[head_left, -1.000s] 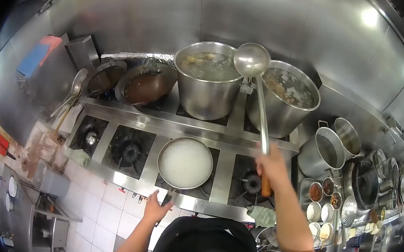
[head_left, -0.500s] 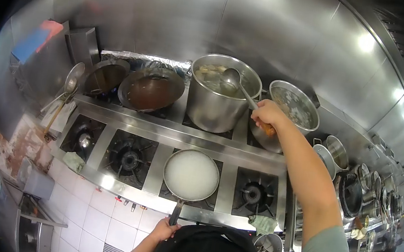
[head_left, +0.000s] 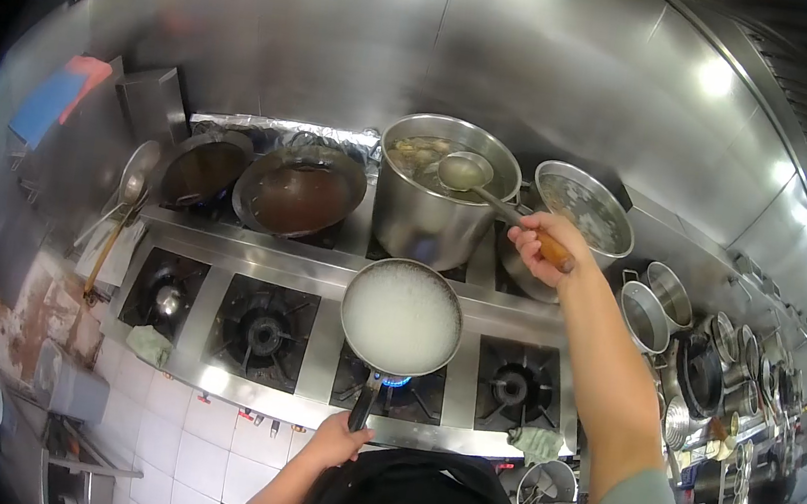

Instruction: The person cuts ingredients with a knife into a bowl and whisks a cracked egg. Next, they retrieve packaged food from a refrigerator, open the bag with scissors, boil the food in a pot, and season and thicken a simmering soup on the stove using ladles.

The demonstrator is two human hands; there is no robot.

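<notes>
My left hand (head_left: 340, 440) is closed round the black handle of a frying pan (head_left: 401, 317) filled with white, frothy liquid. The pan is raised over a burner whose blue flame (head_left: 395, 382) shows below its edge. My right hand (head_left: 547, 247) grips the wooden handle of a long ladle (head_left: 464, 171). The ladle's bowl, which holds liquid, is over the left stockpot (head_left: 428, 217), at the level of the broth. Pale solid pieces float in that broth.
Right of that pot stands a second stockpot (head_left: 585, 209). Two woks (head_left: 300, 191) sit at the back left. Free burners (head_left: 264, 335) flank the pan. Green cloths (head_left: 535, 443) lie on the stove's front edge. Smaller pots (head_left: 644, 317) stand at the right.
My left hand reached the pan handle, and the pan has since risen off the burner, showing the flame. My right hand brought the ladle down into the left stockpot, then lifted its filled bowl slightly.
</notes>
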